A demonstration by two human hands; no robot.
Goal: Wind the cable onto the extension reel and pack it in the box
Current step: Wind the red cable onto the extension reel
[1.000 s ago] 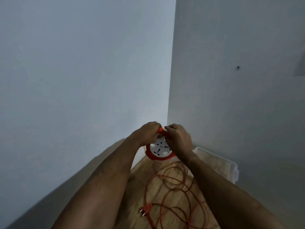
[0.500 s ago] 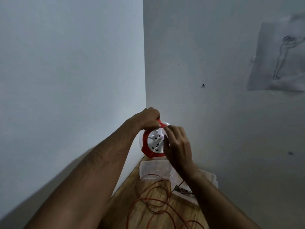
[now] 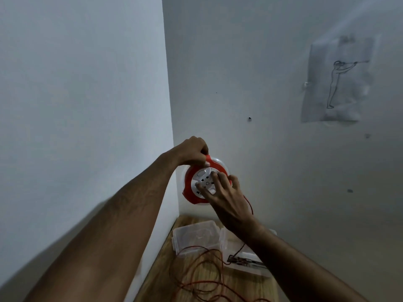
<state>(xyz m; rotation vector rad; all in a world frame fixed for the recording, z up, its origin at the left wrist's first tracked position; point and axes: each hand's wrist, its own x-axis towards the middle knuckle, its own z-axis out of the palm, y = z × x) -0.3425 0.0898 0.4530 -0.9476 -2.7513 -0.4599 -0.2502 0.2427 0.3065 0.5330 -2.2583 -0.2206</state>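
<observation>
No legible text, brand, number or label appears anywhere in view. The sheet of paper (image 3: 333,81) on the right-hand wall carries only a line drawing of a standing figure, with no caption. The socket face of the extension reel (image 3: 204,184) shows no readable markings.

The room is dim, with soft, bluish light. The left wall (image 3: 82,105) is brighter than the right wall (image 3: 272,171). A soft shadow lies on the left wall under the left arm (image 3: 104,232). The picture is slightly blurred, and lines bend near the edges.
</observation>
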